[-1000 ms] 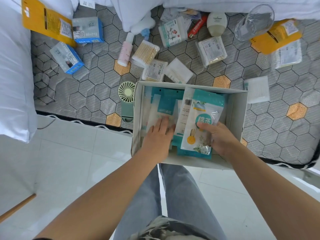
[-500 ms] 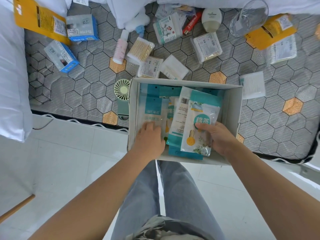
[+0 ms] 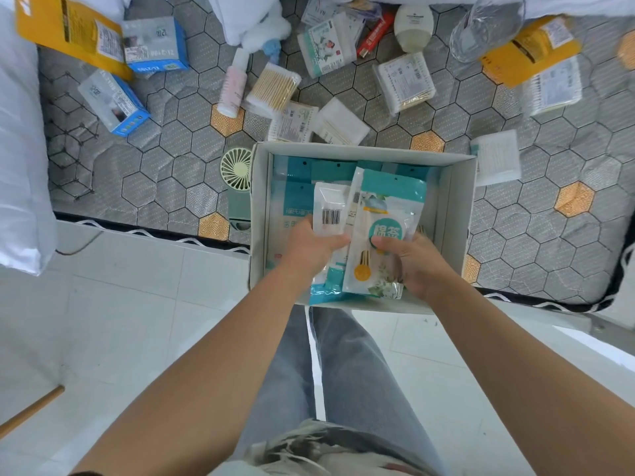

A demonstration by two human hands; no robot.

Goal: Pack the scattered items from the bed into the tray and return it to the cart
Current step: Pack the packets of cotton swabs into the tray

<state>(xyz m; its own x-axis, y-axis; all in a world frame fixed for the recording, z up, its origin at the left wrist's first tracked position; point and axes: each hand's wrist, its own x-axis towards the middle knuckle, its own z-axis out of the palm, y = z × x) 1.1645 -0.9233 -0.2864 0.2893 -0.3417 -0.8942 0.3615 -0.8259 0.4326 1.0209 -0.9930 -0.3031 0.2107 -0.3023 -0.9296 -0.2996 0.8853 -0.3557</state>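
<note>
Tray point(image 3: 460, 214) sits at bed point(image 3: 165, 159) edge, green mini fan point(image 3: 237, 170) touching its left wall. Loose on the mattress beyond: cotton swab packs point(image 3: 273, 87), pink bottle point(image 3: 233, 87), blue boxes point(image 3: 113, 103), yellow mailers point(image 3: 68, 32). Right hand point(image 3: 417, 262) pinches teal swab pouch point(image 3: 383, 231) printed "棉签". Left hand point(image 3: 309, 247), flat on the tray's packets a second ago, now grips white barcoded packet point(image 3: 330, 211), lifted.
</note>
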